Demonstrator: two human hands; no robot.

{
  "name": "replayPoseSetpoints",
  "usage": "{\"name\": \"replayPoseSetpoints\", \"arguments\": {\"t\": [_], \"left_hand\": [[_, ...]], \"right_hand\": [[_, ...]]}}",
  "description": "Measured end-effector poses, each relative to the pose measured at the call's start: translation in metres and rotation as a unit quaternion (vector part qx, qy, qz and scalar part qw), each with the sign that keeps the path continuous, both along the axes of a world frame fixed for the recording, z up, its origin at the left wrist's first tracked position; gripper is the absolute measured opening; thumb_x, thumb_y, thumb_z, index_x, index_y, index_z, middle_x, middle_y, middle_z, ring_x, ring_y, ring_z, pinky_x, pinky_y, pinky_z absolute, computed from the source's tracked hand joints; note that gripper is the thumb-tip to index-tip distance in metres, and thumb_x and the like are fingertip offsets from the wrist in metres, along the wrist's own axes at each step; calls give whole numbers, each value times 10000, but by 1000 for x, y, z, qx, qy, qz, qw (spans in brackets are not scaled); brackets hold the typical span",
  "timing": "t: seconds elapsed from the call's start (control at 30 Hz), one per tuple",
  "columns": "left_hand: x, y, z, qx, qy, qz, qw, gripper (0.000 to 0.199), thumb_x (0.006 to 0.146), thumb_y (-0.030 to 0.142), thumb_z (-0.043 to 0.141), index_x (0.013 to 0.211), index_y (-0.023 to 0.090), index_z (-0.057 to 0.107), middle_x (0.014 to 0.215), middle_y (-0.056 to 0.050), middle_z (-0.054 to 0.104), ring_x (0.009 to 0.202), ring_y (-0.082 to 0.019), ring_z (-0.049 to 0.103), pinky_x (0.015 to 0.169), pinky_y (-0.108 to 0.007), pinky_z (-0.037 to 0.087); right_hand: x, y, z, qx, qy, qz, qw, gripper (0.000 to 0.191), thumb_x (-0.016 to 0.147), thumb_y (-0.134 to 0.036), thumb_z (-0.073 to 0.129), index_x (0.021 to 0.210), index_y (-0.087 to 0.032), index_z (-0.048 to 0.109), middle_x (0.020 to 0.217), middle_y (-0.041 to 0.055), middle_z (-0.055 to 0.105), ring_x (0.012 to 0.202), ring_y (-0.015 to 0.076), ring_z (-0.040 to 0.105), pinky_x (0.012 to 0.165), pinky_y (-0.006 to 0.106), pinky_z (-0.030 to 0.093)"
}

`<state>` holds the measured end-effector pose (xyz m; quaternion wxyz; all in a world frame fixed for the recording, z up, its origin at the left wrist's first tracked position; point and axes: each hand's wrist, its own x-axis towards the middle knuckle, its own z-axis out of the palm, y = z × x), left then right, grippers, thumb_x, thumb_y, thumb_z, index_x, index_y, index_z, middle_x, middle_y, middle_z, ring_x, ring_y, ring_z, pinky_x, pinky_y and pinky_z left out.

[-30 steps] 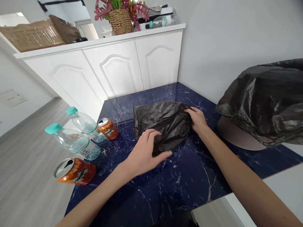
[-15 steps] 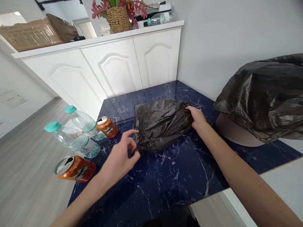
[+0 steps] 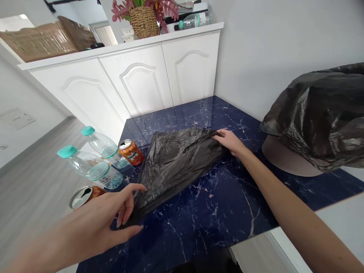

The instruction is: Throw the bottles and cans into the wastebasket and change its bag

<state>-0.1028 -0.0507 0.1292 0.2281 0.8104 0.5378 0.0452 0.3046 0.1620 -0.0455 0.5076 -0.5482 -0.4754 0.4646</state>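
A black plastic bag [image 3: 179, 163] lies on the blue marbled table, spread out between my hands. My left hand [image 3: 99, 223] pulls its near-left corner toward me, the lower fingers curled on the plastic while the index finger and thumb stand apart. At the bag's far-right corner, my right hand [image 3: 229, 141] pinches the gathered edge. Left of the bag stands an orange soda can [image 3: 133, 153], opened at the top. Another orange can [image 3: 88, 195] is partly hidden behind my left hand. Two clear plastic bottles with teal caps, a nearer bottle [image 3: 93, 168] and a farther bottle [image 3: 106, 146], stand between the cans.
On the right, a bin [image 3: 290, 157] lined with a large black bag [image 3: 318, 117] stands against the table. White cabinets [image 3: 142, 81] rise behind, topped by a wicker flower basket [image 3: 144, 22], a lying bottle [image 3: 196, 21] and a cardboard box [image 3: 36, 41]. The marbled table [image 3: 199, 223] ends in front of me.
My left hand has moved left and toward me, drawing the bag's corner out so it stretches flatter. My right hand has shifted slightly left, still gripping the bag.
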Motion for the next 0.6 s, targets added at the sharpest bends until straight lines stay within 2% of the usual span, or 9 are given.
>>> {"name": "replayPoseSetpoints", "arguments": {"t": [0.07,0.1,0.17,0.27,0.33,0.4,0.47,0.5,0.6], "left_hand": [[13,3,-1,29,-23,7,999,506,811,498,868,1283,345,767,811,-9,755,607,-229,683,569,-304,509],[22,7,-4,55,-45,10,997,480,835,511,857,1279,345,777,905,-39,788,707,-261,730,642,-321,551],[44,19,-12,98,-101,2,990,357,916,505,793,1235,344,801,1141,-84,813,994,-331,774,891,-387,599],[81,46,-34,88,-178,-55,979,347,991,458,727,1302,316,779,1392,-109,759,1359,-376,669,1189,-492,499],[104,67,-54,99,-191,-89,973,426,978,482,760,1366,306,746,1571,-111,657,1580,-390,477,1326,-557,345],[123,90,-77,126,-149,-87,977,580,1016,581,685,1507,275,648,1704,-122,518,1682,-386,290,1376,-585,225],[134,112,-101,137,-27,-54,989,709,1103,646,453,1674,224,457,1795,-116,365,1717,-359,170,1394,-591,146],[136,122,-112,132,39,-27,990,727,1131,642,339,1725,225,361,1822,-95,301,1721,-351,150,1393,-590,156],[126,147,-138,132,96,28,986,707,1150,569,294,1736,176,331,1825,-139,266,1708,-417,158,1371,-668,133]], "right_hand": [[-5,-3,2,24,-29,14,999,176,885,-315,859,953,-189,756,1008,46,800,965,226,738,955,404,593],[-8,-5,3,38,-38,22,998,172,850,-317,864,925,-206,756,1005,47,813,986,243,741,977,407,579],[-13,-9,6,63,-51,41,996,189,834,-366,833,936,-229,752,1056,55,827,1039,269,748,999,419,563],[-20,-14,10,90,-76,69,991,231,839,-424,787,968,-239,744,1112,69,829,1088,287,753,1019,438,551],[-24,-17,11,105,-99,80,986,257,830,-443,785,987,-243,748,1124,69,829,1109,291,752,1045,447,536],[-24,-18,12,114,-124,85,982,294,830,-475,783,1015,-248,756,1139,65,829,1122,289,753,1061,447,528],[-21,-17,13,115,-150,77,979,330,832,-509,776,1035,-249,761,1149,66,827,1120,287,755,1054,444,532],[-18,-15,12,113,-164,66,978,343,829,-521,775,1034,-246,760,1142,71,827,1112,289,756,1045,445,536],[-5,-8,10,102,-209,14,972,384,799,-557,798,992,-229,749,1060,96,820,1071,309,756,1016,470,548]]}}
